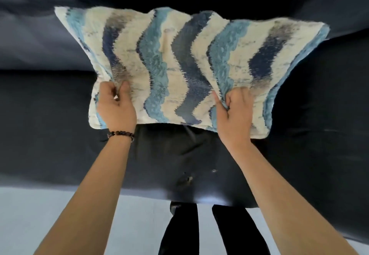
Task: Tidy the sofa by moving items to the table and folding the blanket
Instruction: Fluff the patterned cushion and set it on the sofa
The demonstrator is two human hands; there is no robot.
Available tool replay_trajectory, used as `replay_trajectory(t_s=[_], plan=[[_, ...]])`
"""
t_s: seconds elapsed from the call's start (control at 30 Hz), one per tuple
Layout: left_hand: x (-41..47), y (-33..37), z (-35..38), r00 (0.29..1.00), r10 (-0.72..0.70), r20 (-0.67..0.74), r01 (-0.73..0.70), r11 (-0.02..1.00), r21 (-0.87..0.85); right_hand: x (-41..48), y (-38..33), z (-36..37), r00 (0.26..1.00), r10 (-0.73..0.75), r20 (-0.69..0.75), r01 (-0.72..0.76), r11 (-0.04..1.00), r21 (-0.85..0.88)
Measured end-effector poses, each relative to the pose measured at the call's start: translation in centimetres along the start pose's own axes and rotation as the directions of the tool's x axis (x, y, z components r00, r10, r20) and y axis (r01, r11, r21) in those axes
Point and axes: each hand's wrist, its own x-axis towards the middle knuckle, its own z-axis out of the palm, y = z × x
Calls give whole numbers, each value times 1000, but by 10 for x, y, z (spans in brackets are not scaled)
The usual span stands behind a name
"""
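Two hands on striped cushion

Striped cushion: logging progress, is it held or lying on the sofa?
Held: the wavy blue-and-cream striped cushion is pinched by the left hand and right hand.

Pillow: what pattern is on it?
Wavy stripes of cream, light blue and navy on the pillow, head view.

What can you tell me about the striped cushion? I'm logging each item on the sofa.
The cushion is rectangular and soft, with a fuzzy, tufted-looking cover in wavy cream, light blue, navy and grey stripes. It is held up over the dark sofa seat, its face tilted toward the camera. The left hand pinches its lower left part and the right hand bunches fabric at its lower right, puckering the cover. Its back is hidden.
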Motion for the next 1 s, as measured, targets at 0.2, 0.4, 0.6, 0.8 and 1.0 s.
replay_trajectory(t_s=[0.2,0.4,0.6,0.8,1.0], plan=[[59,-75,22,986,-151,67,138,976,170,9,5,97,978,54,201,-25,989,-143],[71,-122,42,910,-362,203,306,915,262,16,18,123,893,259,369,-106,917,-385],[67,-116,40,949,-275,155,247,952,177,10,15,120,927,228,297,-129,939,-317],[96,-66,36,837,470,279,-546,745,382,48,-21,91,975,-215,-50,169,874,-455],[131,-53,54,769,420,483,-633,610,477,116,-23,74,940,-22,341,246,736,-631]])
